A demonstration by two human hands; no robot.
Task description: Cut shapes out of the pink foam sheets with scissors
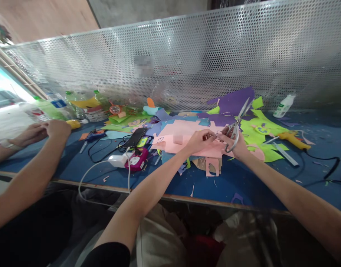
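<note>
right hand (239, 146) closed on scissors (237, 124); left hand (199, 141) pinches a paper scrap (218, 134); white bottle (283, 105) at 2 o'clock (contents hidden).

scissors (237, 124) x1 | glue gun (291, 138) x1 | white btl (283, 105) x1 | phone (137, 137) x1 | ruler (284, 155) x1

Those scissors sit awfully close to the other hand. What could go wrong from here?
1. The left hand pinches a small piece right beside the scissors held in the right hand; a slip might nick a finger.
2. The piece is tiny and could drop into the paper scraps below and get lost.
3. The black cable of the glue gun lies near the right forearm and might snag.
</note>
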